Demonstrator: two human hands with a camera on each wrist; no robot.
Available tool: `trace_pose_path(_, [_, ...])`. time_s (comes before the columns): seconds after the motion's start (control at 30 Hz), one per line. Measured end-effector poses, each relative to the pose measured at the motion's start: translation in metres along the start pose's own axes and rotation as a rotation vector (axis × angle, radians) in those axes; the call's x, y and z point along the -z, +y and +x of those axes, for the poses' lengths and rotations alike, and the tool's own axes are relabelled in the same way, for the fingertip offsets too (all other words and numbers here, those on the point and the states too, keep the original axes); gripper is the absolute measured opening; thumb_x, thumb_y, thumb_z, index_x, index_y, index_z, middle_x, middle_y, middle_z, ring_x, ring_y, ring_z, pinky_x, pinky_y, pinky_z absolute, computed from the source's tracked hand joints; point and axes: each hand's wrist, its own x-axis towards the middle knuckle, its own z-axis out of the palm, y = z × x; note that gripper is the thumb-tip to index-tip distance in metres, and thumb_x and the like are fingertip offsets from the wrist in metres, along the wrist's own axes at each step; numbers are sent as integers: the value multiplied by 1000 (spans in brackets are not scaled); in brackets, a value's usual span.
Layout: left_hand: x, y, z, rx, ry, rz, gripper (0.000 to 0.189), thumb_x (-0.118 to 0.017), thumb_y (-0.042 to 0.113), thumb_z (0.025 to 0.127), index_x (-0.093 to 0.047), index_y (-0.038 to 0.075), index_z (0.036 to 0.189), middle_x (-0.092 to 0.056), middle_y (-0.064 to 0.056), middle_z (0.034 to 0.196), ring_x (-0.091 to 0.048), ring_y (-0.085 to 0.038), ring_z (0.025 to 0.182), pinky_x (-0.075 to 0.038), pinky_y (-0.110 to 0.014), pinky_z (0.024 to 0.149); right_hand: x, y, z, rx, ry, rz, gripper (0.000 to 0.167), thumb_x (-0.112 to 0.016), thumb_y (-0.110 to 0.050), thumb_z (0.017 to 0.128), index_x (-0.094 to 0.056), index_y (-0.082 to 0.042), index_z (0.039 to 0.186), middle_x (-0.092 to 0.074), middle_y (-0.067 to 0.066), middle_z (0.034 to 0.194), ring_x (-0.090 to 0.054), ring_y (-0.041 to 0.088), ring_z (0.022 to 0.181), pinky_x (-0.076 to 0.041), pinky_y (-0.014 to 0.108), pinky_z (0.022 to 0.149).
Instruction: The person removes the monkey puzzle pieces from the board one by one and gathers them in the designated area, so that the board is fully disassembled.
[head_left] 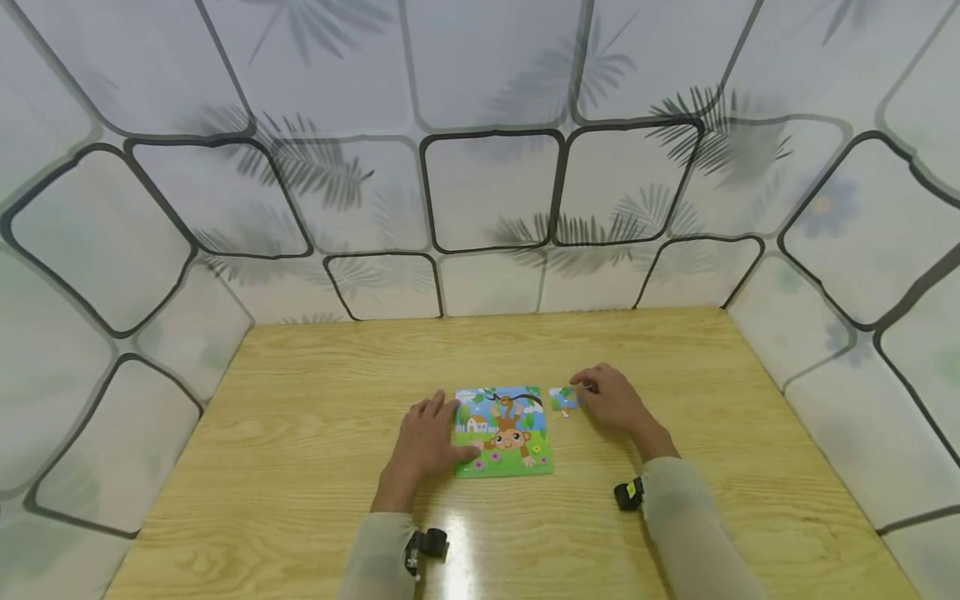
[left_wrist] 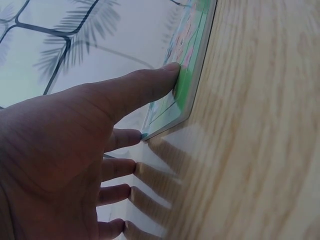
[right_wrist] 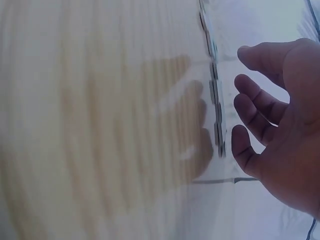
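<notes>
A square jigsaw puzzle (head_left: 517, 462) with a monkey hanging over green grass lies flat on the table. My left hand (head_left: 426, 437) is at its left side, the thumb on the picture's lower left and the other fingers stretched along the left edge. Seen from the left wrist, the thumb (left_wrist: 160, 80) rests on the board's green border (left_wrist: 187, 85). Just right of the puzzle are loose jigsaw pieces (head_left: 558, 398), partly hidden under my right hand (head_left: 611, 400). That hand hovers over them with loosely bent fingers; the right wrist view shows a gap between fingertips and the pieces (right_wrist: 218, 115).
The wood-grain table (head_left: 322, 500) reaches back to a pale patterned curtain (head_left: 491, 196), which also rises at the left and right sides. A small black camera is strapped on each wrist, the left one (head_left: 433, 543) close over the tabletop.
</notes>
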Motion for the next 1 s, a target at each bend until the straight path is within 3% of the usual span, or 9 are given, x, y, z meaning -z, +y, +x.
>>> trace_pose_path(0.37, [-1, -2, 1, -2, 3, -16, 87, -71, 58, 78, -42, 12, 146, -30, -17, 157, -32, -43, 140, -27, -59, 114, -15, -29, 8, 30, -70, 52, 21, -57, -15, 94, -69, -13, 111, -59, 8, 102, -56, 20, 90, -50, 42, 78])
trace_pose_path(0.6, [-1, -1, 1, -1, -4, -18, 87, -71, 58, 78, -43, 11, 146, -30, -18, 157, -32, -43, 140, -27, -58, 115, -25, -46, 10, 40, -159, 58, 21, -58, -18, 97, -71, -17, 113, -58, 4, 106, -55, 18, 91, -49, 38, 76])
trace_pose_path(1.0, [-1, 0, 2, 10, -7, -10, 87, -70, 61, 79, -42, 13, 147, -29, -16, 158, -31, -42, 141, -26, -57, 116, -43, -66, 12, 195, -207, -40, 20, -68, -24, 91, -74, -16, 108, -55, 1, 98, -49, 13, 83, -44, 31, 72])
